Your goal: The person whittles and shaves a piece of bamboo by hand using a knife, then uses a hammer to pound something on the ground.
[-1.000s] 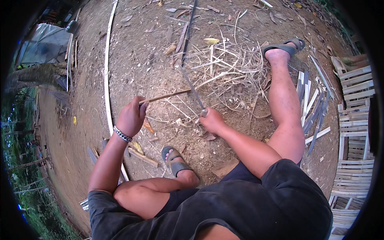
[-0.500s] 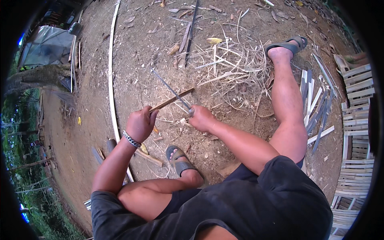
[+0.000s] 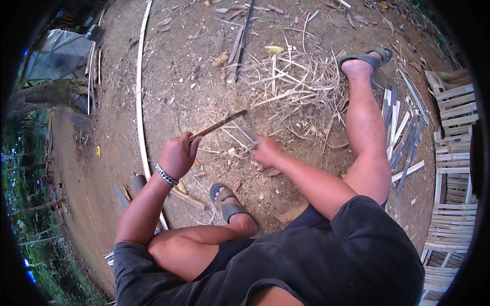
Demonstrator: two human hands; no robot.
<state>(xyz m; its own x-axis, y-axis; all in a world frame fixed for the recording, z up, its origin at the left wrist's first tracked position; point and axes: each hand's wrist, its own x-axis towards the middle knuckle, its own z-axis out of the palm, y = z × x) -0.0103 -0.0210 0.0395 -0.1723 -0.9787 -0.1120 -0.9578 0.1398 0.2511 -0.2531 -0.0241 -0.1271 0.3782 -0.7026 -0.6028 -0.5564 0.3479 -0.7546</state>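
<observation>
Earth ground [image 3: 92,196]: one strip [image 3: 218,125], near end clamped in the left hand [image 3: 177,154], long axis slanting forward-right, far tip ahead of the separate right hand [image 3: 267,152], closed around a knife [image 3: 255,144].

Shavings [image 3: 309,94] lie on the ground [image 3: 178,66] beyond the right hand [image 3: 268,152], slats [image 3: 403,133] right of them, a strip [image 3: 139,97] left of the left hand [image 3: 177,157].

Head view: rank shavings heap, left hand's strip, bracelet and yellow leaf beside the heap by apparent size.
1. Shavings heap
2. Strip in the left hand
3. Bracelet and yellow leaf: too close to rank, bracelet nearer the camera
</observation>
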